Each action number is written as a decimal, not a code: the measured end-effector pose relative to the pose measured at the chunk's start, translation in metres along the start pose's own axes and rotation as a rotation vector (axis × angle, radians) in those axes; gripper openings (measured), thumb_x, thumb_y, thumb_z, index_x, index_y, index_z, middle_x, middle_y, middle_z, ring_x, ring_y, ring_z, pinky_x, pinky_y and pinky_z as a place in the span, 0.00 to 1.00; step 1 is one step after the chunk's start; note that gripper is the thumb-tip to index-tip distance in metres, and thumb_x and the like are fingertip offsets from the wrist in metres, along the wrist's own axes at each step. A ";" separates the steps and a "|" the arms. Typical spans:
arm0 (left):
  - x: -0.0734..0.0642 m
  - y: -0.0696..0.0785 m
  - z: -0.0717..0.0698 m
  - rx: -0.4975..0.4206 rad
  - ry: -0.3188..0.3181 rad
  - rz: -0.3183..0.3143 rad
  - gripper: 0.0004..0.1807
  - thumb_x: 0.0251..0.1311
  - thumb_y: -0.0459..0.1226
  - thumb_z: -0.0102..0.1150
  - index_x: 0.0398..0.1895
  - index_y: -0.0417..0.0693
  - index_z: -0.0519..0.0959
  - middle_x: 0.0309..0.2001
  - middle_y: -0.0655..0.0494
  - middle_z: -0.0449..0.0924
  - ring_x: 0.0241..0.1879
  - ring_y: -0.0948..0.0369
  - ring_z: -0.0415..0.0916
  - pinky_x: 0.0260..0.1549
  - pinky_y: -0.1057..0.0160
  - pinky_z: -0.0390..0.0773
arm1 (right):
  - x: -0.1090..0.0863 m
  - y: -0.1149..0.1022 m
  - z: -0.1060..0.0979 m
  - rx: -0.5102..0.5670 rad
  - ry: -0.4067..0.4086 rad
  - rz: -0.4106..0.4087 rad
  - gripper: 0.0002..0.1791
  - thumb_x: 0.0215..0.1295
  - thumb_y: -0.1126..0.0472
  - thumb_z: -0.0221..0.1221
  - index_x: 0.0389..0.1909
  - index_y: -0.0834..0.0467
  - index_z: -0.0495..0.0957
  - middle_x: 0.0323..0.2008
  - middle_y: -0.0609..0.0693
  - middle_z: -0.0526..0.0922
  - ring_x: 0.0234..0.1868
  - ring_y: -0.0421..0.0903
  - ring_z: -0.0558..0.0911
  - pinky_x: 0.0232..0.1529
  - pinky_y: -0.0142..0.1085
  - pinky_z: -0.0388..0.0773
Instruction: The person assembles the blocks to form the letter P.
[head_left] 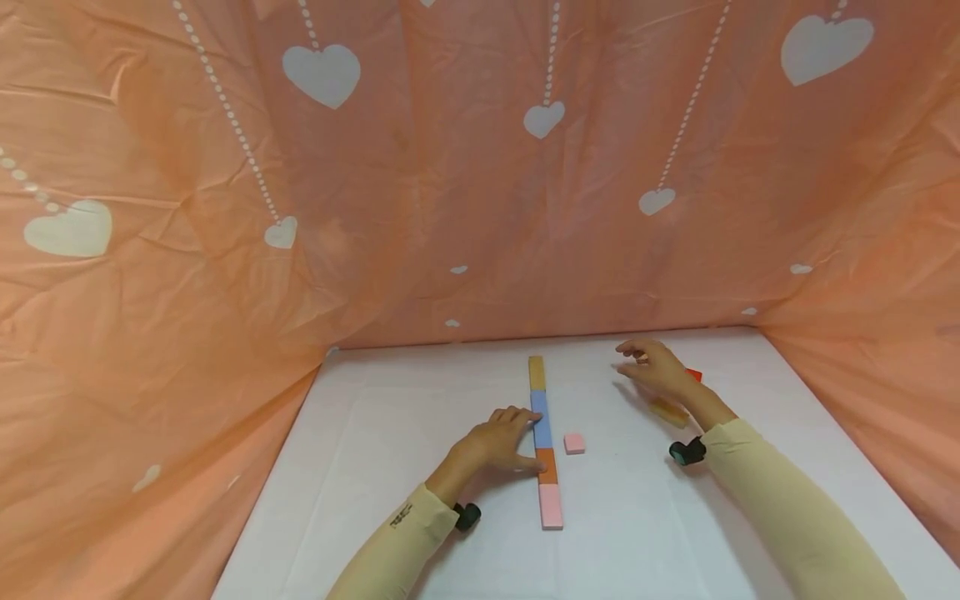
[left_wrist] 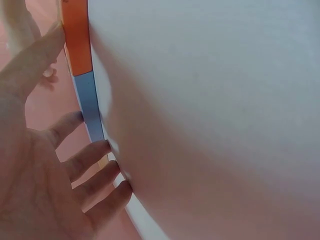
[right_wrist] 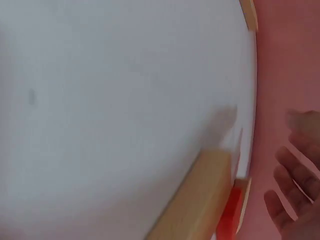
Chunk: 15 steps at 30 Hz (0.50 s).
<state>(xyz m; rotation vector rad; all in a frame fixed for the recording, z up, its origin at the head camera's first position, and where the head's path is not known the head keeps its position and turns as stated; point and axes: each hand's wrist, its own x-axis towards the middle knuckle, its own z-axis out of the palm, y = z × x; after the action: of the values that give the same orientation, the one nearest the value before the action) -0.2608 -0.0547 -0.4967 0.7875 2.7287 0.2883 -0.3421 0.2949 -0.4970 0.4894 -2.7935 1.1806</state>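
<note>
A straight row of flat blocks runs away from me on the white table: a pink block [head_left: 551, 507] nearest, then an orange block [head_left: 547, 467], a blue block [head_left: 542, 421] and a wood-coloured block [head_left: 537, 372] at the far end. My left hand [head_left: 498, 442] reaches over from the left, its thumb at the orange block and its forefinger at the blue one, fingers spread. Over on the right, my right hand [head_left: 654, 369] hovers with loose fingers and holds nothing. Below it lie a wooden block [right_wrist: 192, 200] and a red block [right_wrist: 230, 215].
A small pink square block [head_left: 574, 443] lies just right of the row. Another wooden piece [right_wrist: 244, 197] shows behind the red block. An orange cloth [head_left: 420, 208] with white hearts hangs behind the table [head_left: 390, 392] and along both sides.
</note>
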 end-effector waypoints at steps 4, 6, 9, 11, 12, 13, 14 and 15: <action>0.002 -0.002 0.001 0.003 0.002 0.004 0.50 0.63 0.64 0.71 0.83 0.58 0.63 0.77 0.49 0.66 0.75 0.50 0.65 0.66 0.46 0.77 | -0.001 0.010 -0.011 0.010 0.020 0.073 0.24 0.76 0.63 0.65 0.67 0.71 0.75 0.63 0.73 0.78 0.66 0.73 0.78 0.65 0.64 0.76; 0.003 -0.003 0.002 0.000 0.000 0.006 0.50 0.63 0.64 0.71 0.83 0.57 0.63 0.77 0.49 0.66 0.75 0.50 0.65 0.66 0.46 0.77 | -0.001 0.016 -0.015 -0.015 0.044 0.099 0.25 0.76 0.62 0.65 0.66 0.70 0.75 0.63 0.74 0.78 0.67 0.74 0.75 0.70 0.65 0.70; 0.004 -0.003 0.002 -0.011 -0.004 0.009 0.50 0.63 0.63 0.71 0.83 0.57 0.63 0.76 0.48 0.66 0.75 0.49 0.65 0.67 0.46 0.77 | 0.000 0.025 -0.018 -0.075 0.090 0.135 0.25 0.74 0.59 0.66 0.65 0.69 0.77 0.64 0.74 0.77 0.68 0.76 0.68 0.70 0.70 0.59; 0.004 -0.004 0.003 -0.016 -0.008 0.012 0.50 0.63 0.63 0.71 0.83 0.56 0.63 0.76 0.48 0.66 0.75 0.49 0.65 0.67 0.46 0.77 | 0.000 0.030 -0.018 -0.121 0.108 0.162 0.25 0.73 0.58 0.67 0.65 0.67 0.77 0.67 0.74 0.74 0.69 0.77 0.64 0.66 0.73 0.55; 0.004 -0.004 0.003 -0.019 -0.009 0.012 0.50 0.63 0.62 0.71 0.83 0.56 0.63 0.76 0.48 0.66 0.75 0.48 0.65 0.67 0.45 0.76 | 0.001 0.032 -0.018 -0.128 0.107 0.177 0.26 0.73 0.57 0.67 0.65 0.67 0.77 0.69 0.75 0.71 0.69 0.77 0.63 0.65 0.73 0.55; 0.004 -0.004 0.003 -0.023 -0.009 0.012 0.50 0.63 0.62 0.72 0.83 0.56 0.63 0.76 0.48 0.66 0.75 0.48 0.64 0.67 0.45 0.76 | 0.001 0.034 -0.019 -0.139 0.105 0.189 0.26 0.73 0.57 0.67 0.66 0.66 0.76 0.70 0.75 0.70 0.70 0.78 0.62 0.64 0.73 0.56; 0.004 -0.003 0.003 -0.026 -0.011 0.012 0.50 0.63 0.62 0.72 0.83 0.56 0.62 0.76 0.48 0.66 0.75 0.48 0.64 0.67 0.45 0.76 | 0.002 0.035 -0.019 -0.148 0.098 0.201 0.27 0.73 0.56 0.66 0.66 0.66 0.76 0.70 0.75 0.69 0.70 0.78 0.61 0.64 0.72 0.57; 0.004 -0.003 0.002 -0.028 -0.011 0.011 0.50 0.63 0.62 0.72 0.83 0.56 0.63 0.76 0.48 0.66 0.75 0.48 0.64 0.67 0.45 0.76 | 0.002 0.036 -0.019 -0.161 0.092 0.213 0.28 0.73 0.56 0.66 0.67 0.66 0.75 0.70 0.75 0.68 0.70 0.78 0.62 0.63 0.72 0.58</action>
<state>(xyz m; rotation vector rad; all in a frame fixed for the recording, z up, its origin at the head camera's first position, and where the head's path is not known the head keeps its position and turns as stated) -0.2652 -0.0547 -0.5008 0.7948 2.7052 0.3236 -0.3565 0.3315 -0.5075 0.1246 -2.8843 0.9698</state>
